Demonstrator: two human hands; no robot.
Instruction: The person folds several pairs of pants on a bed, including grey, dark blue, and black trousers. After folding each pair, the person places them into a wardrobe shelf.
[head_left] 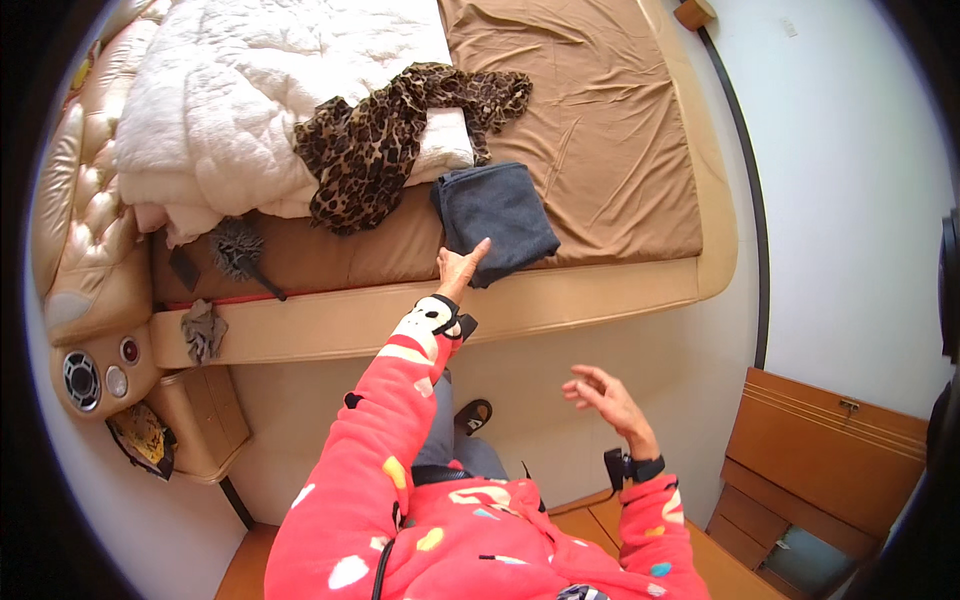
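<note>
A folded dark blue-grey garment (500, 215) lies at the near edge of the bed; its folds hide what kind it is. My left hand (461, 268) is at its near left corner, thumb over the cloth and the other fingers partly hidden by it. Out over the floor, away from the bed, my right hand (608, 400) hangs in the air with fingers loosely bent and apart, holding nothing. Just beyond the garment, a leopard-print cloth (370, 150) lies crumpled across the edge of a thick white quilt (220, 110).
A brown sheet (610, 130) covers the mattress, inside a beige padded bed frame (600, 298). Left of the garment lie a grey fluffy duster (237, 248) and a crumpled grey cloth (204, 331). A bedside cabinet (205, 420) stands left; wooden furniture (820, 450) stands right.
</note>
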